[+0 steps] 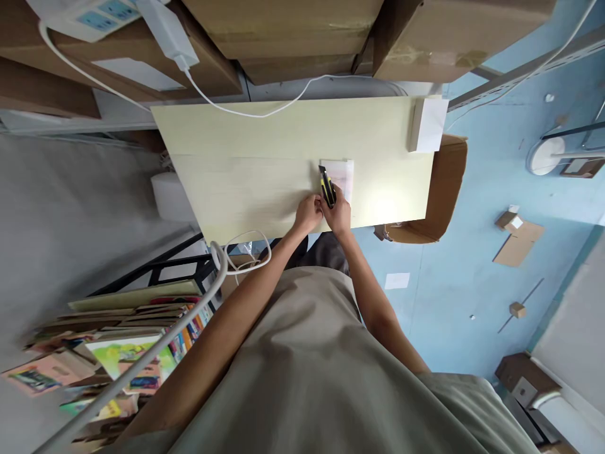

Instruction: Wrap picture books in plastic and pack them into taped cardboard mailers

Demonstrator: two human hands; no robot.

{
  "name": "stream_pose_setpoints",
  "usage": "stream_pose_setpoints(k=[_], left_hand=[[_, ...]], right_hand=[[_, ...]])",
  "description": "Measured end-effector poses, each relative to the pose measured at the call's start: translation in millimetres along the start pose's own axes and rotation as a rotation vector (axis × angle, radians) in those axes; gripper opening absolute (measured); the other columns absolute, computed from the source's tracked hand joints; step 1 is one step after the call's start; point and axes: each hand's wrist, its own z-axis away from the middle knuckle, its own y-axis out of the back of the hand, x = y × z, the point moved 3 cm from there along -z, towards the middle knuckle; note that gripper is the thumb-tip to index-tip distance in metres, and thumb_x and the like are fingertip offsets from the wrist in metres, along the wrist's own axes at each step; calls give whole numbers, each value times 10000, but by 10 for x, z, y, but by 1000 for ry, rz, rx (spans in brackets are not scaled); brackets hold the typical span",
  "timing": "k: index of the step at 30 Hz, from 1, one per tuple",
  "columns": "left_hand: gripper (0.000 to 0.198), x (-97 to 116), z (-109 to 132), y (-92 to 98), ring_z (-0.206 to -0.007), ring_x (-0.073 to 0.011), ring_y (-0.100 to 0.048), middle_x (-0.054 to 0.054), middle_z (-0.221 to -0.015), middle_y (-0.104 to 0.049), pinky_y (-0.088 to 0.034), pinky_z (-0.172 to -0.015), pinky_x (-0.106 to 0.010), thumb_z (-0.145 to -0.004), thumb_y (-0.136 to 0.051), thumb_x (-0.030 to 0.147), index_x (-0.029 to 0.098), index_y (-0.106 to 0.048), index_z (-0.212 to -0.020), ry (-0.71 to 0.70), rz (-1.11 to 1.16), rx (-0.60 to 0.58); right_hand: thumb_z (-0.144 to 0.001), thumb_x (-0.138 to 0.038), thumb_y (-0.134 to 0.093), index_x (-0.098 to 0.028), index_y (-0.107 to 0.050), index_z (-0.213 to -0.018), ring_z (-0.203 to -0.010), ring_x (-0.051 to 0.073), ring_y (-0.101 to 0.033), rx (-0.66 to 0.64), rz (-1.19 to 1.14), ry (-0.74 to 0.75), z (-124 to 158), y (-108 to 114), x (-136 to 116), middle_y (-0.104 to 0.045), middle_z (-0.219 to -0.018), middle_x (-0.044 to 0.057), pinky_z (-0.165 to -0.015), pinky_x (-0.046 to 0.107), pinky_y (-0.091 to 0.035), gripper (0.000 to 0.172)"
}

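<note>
Cutter (327,186), black with yellow edging, sits in the right hand (337,209), whose fingers are closed around its lower part; its upper end points away from the person and leans slightly left. Whether a blade is out is too small to tell. The cutter is over the left part of a flat, pale packet (345,172) with a faint pinkish tint, which is on the pale yellow desk (265,135), right of the middle and toward the near side. The left hand (309,213) is just beside the right one, its fingers curled in and bunched close to the right thumb; I cannot tell whether they have hold of anything. At the far right corner of the desk stands a white box (429,126), well apart from both hands. A thin white cable (265,116) sags across the far edge, running from a white adapter (169,33) near a power strip (101,19) at the upper left. Cardboard boxes (293,28) line up behind the desk, and an open carton (447,189) shows past its right edge. Down to the left, books and flattened card (137,309) are stacked beside a black frame (155,268), with a grey pole (155,343) passing in front of them.
</note>
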Motion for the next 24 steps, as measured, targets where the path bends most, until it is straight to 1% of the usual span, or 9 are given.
stream_pose_setpoints(k=[2, 4, 6, 8, 10, 13, 16, 21, 24], left_hand=[[280, -12, -80, 134, -1149, -331, -820, -105, -1157, -875, -639, -1078, -446, -957, -663, 61, 227, -802, -1135, -15, -18, 17], [261, 1, -240, 299, -1183, -341, -808, -127, -1208, -870, -618, -1123, -475, -1016, -636, 127, 223, -801, -1194, -49, -39, 102], [272, 45, -444, 438, -1224, -329, -789, -160, -1306, -846, -592, -1168, -475, -1062, -573, 165, 196, -787, -1227, -97, -46, 191], [259, 105, -639, 506, -1239, -317, -772, -171, -1319, -831, -568, -1197, -464, -1079, -550, 186, 184, -776, -1207, -129, -41, 214], [217, 157, -786, 519, -1241, -318, -757, -171, -1269, -829, -550, -1212, -464, -1088, -563, 214, 186, -764, -1166, -121, -41, 212], [196, 196, -904, 501, -1243, -344, -746, -193, -1222, -823, -538, -1215, -490, -1116, -573, 278, 186, -745, -1099, -57, -54, 222], [219, 196, -956, 478, -1260, -364, -743, -213, -1188, -817, -534, -1219, -506, -1125, -584, 322, 182, -734, -1049, -12, -48, 225], [198, 170, -996, 446, -1320, -366, -727, -183, -1088, -807, -523, -1254, -511, -1094, -609, 331, 202, -735, -1012, -4, 4, 260], [196, 168, -1004, 434, -1334, -371, -720, -178, -1070, -809, -528, -1255, -523, -1078, -626, 343, 209, -743, -996, 11, 22, 289]], right_hand=[[-1174, -372, -512, -215, -416, -1771, -1409, 351, -739, 5, 56, 17, -61, -48, -62, -689, -1648, 184, -1165, 509, -626, 625], [-1196, -375, -473, -196, -374, -1818, -1375, 365, -754, 28, 92, 7, -124, -95, -115, -653, -1663, 209, -1146, 510, -630, 656], [-1219, -382, -424, -176, -346, -1845, -1295, 363, -784, 60, 109, -23, -176, -135, -153, -655, -1609, 229, -1105, 496, -639, 664], [-1232, -392, -391, -175, -333, -1857, -1222, 345, -797, 84, 119, -54, -206, -168, -179, -668, -1544, 231, -1064, 477, -644, 665], [-1232, -397, -373, -188, -330, -1862, -1170, 330, -793, 92, 136, -77, -213, -194, -196, -679, -1518, 225, -1034, 466, -650, 666], [-1215, -378, -348, -197, -321, -1867, -1102, 328, -784, 87, 181, -104, -197, -222, -208, -680, -1545, 229, -990, 478, -663, 677], [-1202, -361, -331, -202, -304, -1872, -1063, 327, -778, 92, 183, -100, -191, -240, -212, -679, -1548, 227, -969, 493, -668, 689], [-1198, -339, -336, -218, -338, -1863, -1006, 298, -767, 102, 173, -93, -223, -268, -215, -697, -1484, 210, -964, 476, -668, 676], [-1199, -310, -303, -255, -309, -1879, -1017, 299, -767, 96, 182, -86, -192, -274, -246, -699, -1458, 204, -947, 476, -673, 682]])
